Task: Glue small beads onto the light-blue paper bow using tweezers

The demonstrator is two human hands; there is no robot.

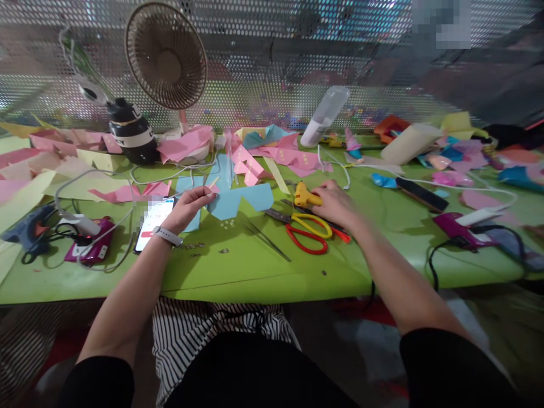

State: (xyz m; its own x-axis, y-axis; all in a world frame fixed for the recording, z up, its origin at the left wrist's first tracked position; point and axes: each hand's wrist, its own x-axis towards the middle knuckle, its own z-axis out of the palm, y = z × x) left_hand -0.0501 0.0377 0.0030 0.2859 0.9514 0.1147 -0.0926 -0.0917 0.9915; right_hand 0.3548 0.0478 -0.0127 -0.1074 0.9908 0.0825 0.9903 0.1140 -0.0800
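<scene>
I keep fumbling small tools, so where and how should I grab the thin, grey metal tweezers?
Likely best: pinch the thin, grey metal tweezers across both arms, roughly midway, coming from above and the near right. They lie flat, the arms spreading toward the far left and converging at the near-right end.

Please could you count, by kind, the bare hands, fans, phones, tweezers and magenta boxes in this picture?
Left hand and right hand: 2
Fan: 1
Phone: 1
Tweezers: 1 pair
Magenta boxes: 2
Total: 7
</scene>
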